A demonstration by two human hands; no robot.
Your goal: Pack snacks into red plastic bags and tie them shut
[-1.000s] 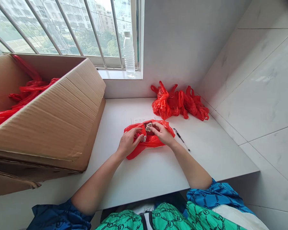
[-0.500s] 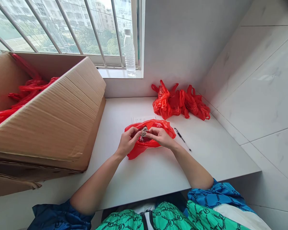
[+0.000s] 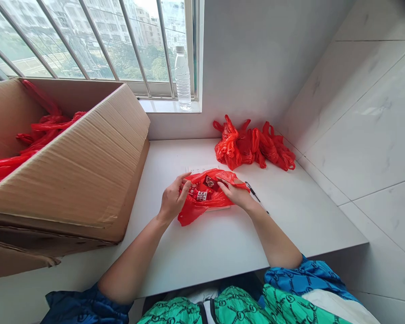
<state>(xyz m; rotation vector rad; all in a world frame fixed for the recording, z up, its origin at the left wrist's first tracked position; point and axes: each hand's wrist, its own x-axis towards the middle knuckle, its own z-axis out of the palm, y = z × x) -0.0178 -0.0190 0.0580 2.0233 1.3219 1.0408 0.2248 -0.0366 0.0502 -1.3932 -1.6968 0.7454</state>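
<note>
An open red plastic bag (image 3: 195,213) lies on the white table, its mouth facing up. Inside it are small dark-red packets (image 3: 201,195) with pale printed labels. My left hand (image 3: 173,196) is at the bag's left rim, thumb and fingers apart. On the other side, my right hand (image 3: 235,192) reaches into the mouth with its fingers stretched out against the bag's right side. Neither hand holds a packet. A black pen (image 3: 254,193) lies just right of my right hand, and a sheet of paper (image 3: 197,169) is partly hidden beneath the bag.
A large cardboard box (image 3: 87,166) with red plastic bags (image 3: 50,128) in it stands on the left. Several bunched red bags (image 3: 253,144) lie against the back wall. A clear water bottle (image 3: 182,81) stands on the sill of the barred window. The tiled wall (image 3: 367,126) bounds the right.
Half a second ago both hands held a packet between their fingertips over the bag. They have let go and moved apart to the bag's two sides; the packets inside now show.
</note>
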